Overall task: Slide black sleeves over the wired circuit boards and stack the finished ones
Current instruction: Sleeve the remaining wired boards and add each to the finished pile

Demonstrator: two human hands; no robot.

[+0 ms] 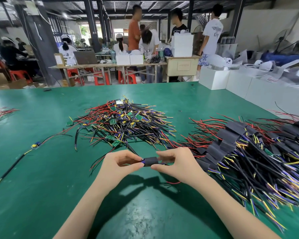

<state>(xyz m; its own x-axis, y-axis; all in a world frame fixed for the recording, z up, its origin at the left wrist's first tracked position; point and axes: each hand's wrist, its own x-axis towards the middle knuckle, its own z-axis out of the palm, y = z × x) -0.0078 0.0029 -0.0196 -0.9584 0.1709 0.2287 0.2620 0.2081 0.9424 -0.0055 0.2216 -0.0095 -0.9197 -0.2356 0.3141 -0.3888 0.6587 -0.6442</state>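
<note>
I see my left hand and right hand each pinching an end of one black sleeve in curled fingers above the green bench.

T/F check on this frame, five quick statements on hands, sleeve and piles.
1. Both hands pinch one black sleeve. True: left hand, right hand.
2. The sleeved pile lies to the right. True.
3. The bare-board pile sits beyond the hands. True.
4. The table is red. False: green.
5. The held sleeve rests in the sleeved pile. False: it is held apart from it, above the table.
</note>
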